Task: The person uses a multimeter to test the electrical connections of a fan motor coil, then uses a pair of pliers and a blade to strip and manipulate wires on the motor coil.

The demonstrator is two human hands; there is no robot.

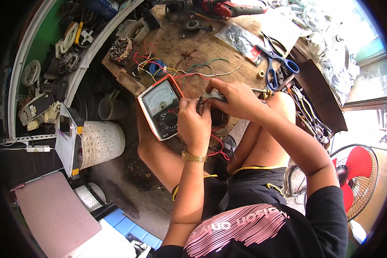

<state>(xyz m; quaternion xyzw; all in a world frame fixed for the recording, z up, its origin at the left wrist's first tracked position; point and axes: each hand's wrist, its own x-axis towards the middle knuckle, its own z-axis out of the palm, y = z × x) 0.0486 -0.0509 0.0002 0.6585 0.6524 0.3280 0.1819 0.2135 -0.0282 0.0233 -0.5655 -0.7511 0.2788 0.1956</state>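
Observation:
My left hand (194, 125), with a gold watch on the wrist, is closed around a slim black test probe (199, 104). Its knuckles are beside the right edge of an analog multimeter (157, 98) in an orange-red case, tilted over the bench edge. Close by, my right hand (235, 99) curls its fingers round a grey metal part (216, 96), mostly hidden by the fingers. A thin metal rod (262, 91) sticks out past the right hand; I cannot tell whether it belongs to that part. Dark coiled windings (219, 118) show below my hands.
On the wooden bench (176, 47) lie loose coloured wires (202, 64), a blue tape roll (158, 67), blue-handled scissors (274, 62), a plastic bag (238, 41) and a wound coil (121, 48). A tool box (307, 107) stands right, a fan (352, 176) lower right, a bucket (101, 144) left.

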